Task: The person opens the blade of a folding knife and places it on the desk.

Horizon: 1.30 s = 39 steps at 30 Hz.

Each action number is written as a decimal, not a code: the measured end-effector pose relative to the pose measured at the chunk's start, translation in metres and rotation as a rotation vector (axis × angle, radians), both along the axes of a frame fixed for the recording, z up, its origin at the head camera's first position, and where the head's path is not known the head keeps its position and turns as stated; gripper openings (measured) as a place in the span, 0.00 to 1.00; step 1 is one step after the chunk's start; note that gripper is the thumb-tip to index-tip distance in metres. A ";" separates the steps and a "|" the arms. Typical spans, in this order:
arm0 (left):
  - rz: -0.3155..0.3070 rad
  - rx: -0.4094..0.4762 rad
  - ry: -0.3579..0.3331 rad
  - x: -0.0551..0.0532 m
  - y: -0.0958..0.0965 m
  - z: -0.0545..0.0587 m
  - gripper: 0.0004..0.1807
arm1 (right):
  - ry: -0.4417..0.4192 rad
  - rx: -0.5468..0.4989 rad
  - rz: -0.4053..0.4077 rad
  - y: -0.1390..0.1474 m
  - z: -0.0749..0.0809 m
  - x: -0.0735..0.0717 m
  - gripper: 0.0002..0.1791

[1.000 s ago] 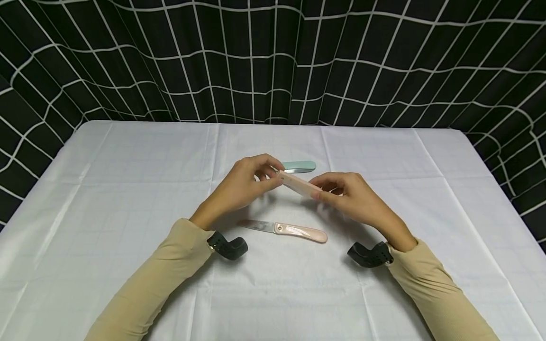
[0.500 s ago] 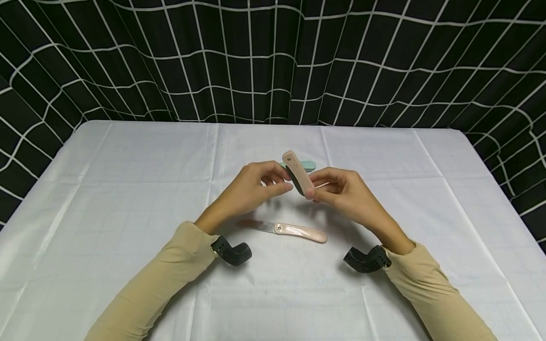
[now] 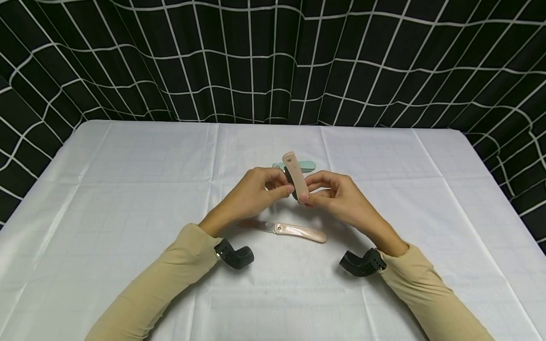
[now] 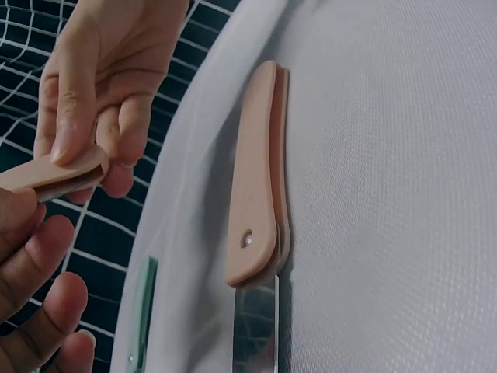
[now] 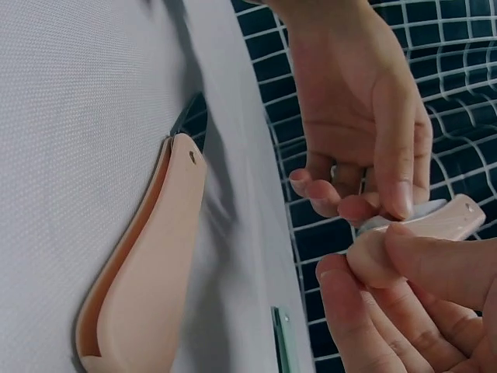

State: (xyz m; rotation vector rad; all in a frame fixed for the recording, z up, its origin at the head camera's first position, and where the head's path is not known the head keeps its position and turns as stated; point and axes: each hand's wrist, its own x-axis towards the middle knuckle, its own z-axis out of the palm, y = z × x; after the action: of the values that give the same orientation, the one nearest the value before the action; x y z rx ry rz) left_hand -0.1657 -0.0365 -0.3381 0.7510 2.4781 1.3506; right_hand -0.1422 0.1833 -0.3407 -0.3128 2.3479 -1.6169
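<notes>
In the head view my right hand (image 3: pixel 341 194) pinches the lower end of a pink-handled folding knife (image 3: pixel 295 171) between thumb and fingers, raised over the table with its pivot end up. My left hand (image 3: pixel 258 193) pinches the knife's blade side with thumb and forefinger. The right wrist view shows the pale blade (image 5: pixel 423 210) lying along the handle, partly out of its slot, at the left thumb tip. Nearer me on the cloth lies a second pink folding knife (image 3: pixel 300 232), unfolded, blade pointing left.
Behind the hands a mint-green folding knife (image 3: pixel 308 166) lies on the white tablecloth (image 3: pixel 128 189), partly covered by the raised knife. A black curtain with white grid lines (image 3: pixel 239 61) hangs behind the table's far edge. Black cameras (image 3: pixel 236 257) are strapped to both wrists.
The held knife has turned from nearly level to steeply tilted, pivot end up. My left hand left its pivot end and now pinches the blade side; both hands have come slightly closer.
</notes>
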 end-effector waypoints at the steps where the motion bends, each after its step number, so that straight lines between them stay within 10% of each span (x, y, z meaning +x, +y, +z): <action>1: 0.001 0.002 0.000 0.000 0.000 0.000 0.08 | 0.000 0.003 0.001 0.000 0.000 0.000 0.16; 25: -0.024 -0.076 -0.037 -0.007 -0.005 -0.004 0.07 | 0.076 0.110 0.007 0.005 0.000 -0.004 0.14; 39: 0.008 0.094 -0.105 -0.005 -0.002 -0.003 0.06 | -0.011 -0.012 -0.023 0.003 0.000 -0.002 0.17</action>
State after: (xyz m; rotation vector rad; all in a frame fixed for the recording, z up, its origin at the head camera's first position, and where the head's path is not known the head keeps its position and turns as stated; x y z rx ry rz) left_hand -0.1706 -0.0388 -0.3413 0.6713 2.3536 1.4793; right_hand -0.1444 0.1863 -0.3402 -0.2795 2.3432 -1.6400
